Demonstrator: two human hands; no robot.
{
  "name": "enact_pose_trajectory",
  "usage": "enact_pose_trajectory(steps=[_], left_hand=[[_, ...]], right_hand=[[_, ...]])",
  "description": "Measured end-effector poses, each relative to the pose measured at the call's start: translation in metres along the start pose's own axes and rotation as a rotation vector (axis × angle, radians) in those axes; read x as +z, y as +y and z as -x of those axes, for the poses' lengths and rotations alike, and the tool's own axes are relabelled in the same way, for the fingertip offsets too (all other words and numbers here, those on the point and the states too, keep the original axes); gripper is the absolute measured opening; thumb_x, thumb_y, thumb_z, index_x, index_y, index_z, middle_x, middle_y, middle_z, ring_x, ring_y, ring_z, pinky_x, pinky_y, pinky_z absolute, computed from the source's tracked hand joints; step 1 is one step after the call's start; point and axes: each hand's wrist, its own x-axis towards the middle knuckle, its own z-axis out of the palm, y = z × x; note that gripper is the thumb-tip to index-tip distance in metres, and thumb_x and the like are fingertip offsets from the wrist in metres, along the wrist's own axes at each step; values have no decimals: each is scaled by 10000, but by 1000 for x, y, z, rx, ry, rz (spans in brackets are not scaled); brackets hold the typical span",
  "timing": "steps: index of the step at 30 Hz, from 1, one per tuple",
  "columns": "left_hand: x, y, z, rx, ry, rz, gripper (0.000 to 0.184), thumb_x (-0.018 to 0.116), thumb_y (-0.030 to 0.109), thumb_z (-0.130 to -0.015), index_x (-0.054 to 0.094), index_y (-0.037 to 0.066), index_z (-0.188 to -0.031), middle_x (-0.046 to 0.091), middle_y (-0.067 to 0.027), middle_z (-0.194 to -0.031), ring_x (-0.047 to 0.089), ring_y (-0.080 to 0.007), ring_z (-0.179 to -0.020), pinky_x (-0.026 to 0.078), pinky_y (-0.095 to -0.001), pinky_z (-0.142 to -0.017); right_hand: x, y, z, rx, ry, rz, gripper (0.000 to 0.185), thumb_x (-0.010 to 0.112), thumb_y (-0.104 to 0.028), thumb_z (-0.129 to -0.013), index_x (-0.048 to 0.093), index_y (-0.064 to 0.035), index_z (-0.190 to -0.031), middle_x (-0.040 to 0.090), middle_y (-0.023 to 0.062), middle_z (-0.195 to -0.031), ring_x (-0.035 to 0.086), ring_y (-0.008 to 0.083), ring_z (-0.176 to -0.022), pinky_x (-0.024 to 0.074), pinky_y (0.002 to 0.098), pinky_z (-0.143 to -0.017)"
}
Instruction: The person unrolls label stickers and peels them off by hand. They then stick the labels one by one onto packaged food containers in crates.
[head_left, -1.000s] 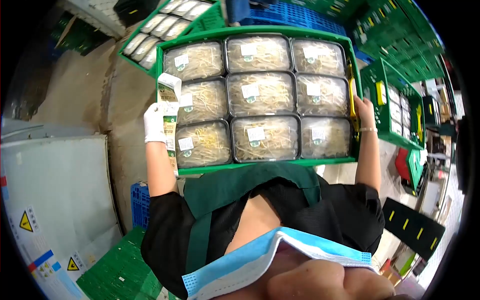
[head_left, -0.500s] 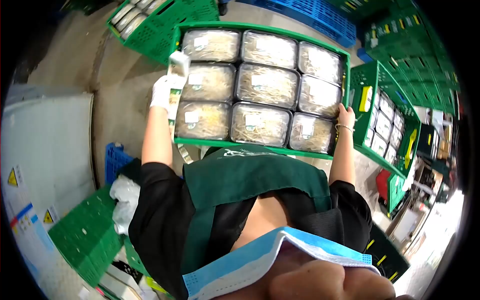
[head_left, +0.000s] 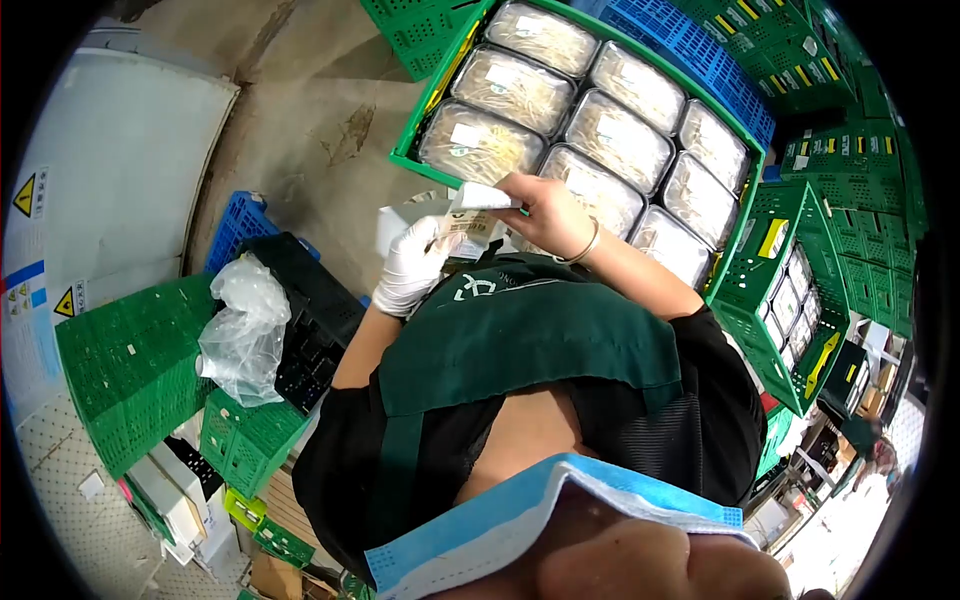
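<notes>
My left hand [head_left: 412,265], in a white glove, is closed on a strip of printed labels [head_left: 468,212] in front of the apron. The bare fingers of my right hand [head_left: 553,214] pinch the upper end of the same strip. Just beyond both hands a green crate [head_left: 405,150] sits tilted in view, holding several black trays of bean sprouts [head_left: 515,88] under clear film, each with a white label. My right forearm crosses over the crate's near side and hides part of some trays.
At right stands another green crate [head_left: 735,290] with packed trays, beside tall stacks of green crates [head_left: 850,165]. A blue pallet [head_left: 690,50] lies behind. At left are a clear plastic bag [head_left: 245,330], a black crate [head_left: 315,300], green crates [head_left: 135,350] and a pale metal panel [head_left: 130,150].
Both hands have let go of the crate, which now rests farther forward and to the right. My right hand has moved left and taken hold of the label strip beside my left hand.
</notes>
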Motion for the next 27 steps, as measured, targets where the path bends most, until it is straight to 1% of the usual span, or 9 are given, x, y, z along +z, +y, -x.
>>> enact_pose_trajectory(steps=[2,5,6,8,16,20,22,25,27], left_hand=[[-31,14,7,-94,-242,-41,247,565,144,-784,544,0,-982,576,-69,-813,530,-126,-766,415,-258,-711],[-19,27,7,51,16,388,307,569,154,-779,520,-32,-1018,580,-81,-890,541,-179,-827,416,-271,-760],[-22,40,6,-335,-66,934,280,553,66,-774,503,-47,-1025,574,-106,-901,542,-176,-839,420,-267,-762],[-13,8,15,-96,11,589,244,510,-13,-777,501,-56,-1017,572,-116,-906,540,-160,-840,424,-250,-756],[-13,-4,9,-228,12,342,98,539,-31,-755,531,-25,-852,554,-33,-813,513,-78,-707,428,-206,-652],[-33,9,12,-191,-74,526,154,517,-16,-758,565,-41,-902,596,-90,-850,551,-115,-768,444,-226,-701],[-52,-20,16,-208,-89,435,220,494,-47,-750,555,-46,-961,584,-114,-942,550,-138,-842,442,-235,-739],[-40,-15,8,-31,120,378,286,509,-54,-730,466,-75,-1012,504,-161,-1090,537,-82,-731,426,-182,-641],[-35,-11,-1,52,137,410,392,486,-75,-722,379,-81,-1100,376,-187,-1238,476,-15,-630,403,-145,-591]], right_hand=[[14,-11,-1,-23,-97,-76,151,634,-49,-677,553,-27,-802,557,114,-646,552,218,-558,441,286,-528],[33,-18,-1,77,-156,-57,210,649,-129,-654,559,-38,-820,570,144,-660,566,284,-603,450,330,-549],[39,-19,1,82,-172,-8,228,659,-154,-650,562,-37,-821,573,143,-659,568,278,-596,450,326,-546],[37,-33,3,173,-296,-20,286,670,-253,-659,568,-23,-796,572,127,-625,565,245,-556,441,308,-522],[45,-20,11,267,-81,-57,195,643,-151,-709,586,-17,-839,570,63,-639,499,79,-553,421,229,-525],[-9,33,-21,282,346,175,177,602,-128,-743,579,-22,-883,597,51,-734,539,93,-639,448,225,-611],[-38,50,-40,191,176,128,197,561,-120,-774,548,-15,-941,592,47,-792,542,103,-657,453,234,-633],[21,12,-35,275,-290,93,425,635,-318,-714,518,-2,-973,586,86,-789,560,147,-702,452,256,-661],[59,-1,-24,247,-326,-82,414,672,-313,-677,536,-9,-921,582,67,-728,548,144,-671,442,257,-636]])
